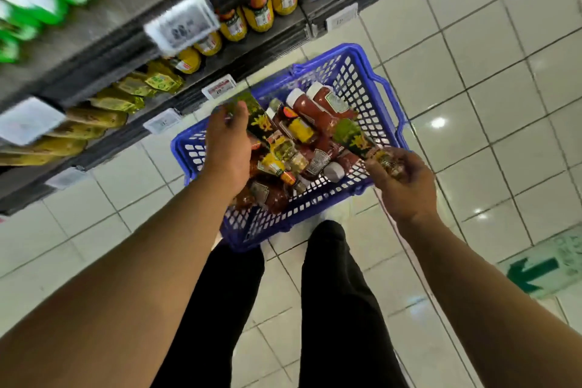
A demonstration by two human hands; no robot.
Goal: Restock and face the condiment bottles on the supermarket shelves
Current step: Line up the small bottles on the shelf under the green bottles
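both hands' fingers grip dark bottles over blue basket [374, 72] of ketchup bottles [310, 110].

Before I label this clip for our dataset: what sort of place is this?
Most likely a supermarket aisle: dark shelves stocked with rows of yellow bottles, price tags clipped on the shelf edges, and a blue shopping basket of condiment bottles on a white tiled floor.

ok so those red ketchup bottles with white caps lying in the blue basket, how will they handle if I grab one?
The ketchup bottles look like smooth plastic, so probably squeezable and unlikely to break. They appear full, so likely fairly heavy for their size. Lying on their sides atop the pile in the blue basket, they may roll or shift when neighbours are pulled out.
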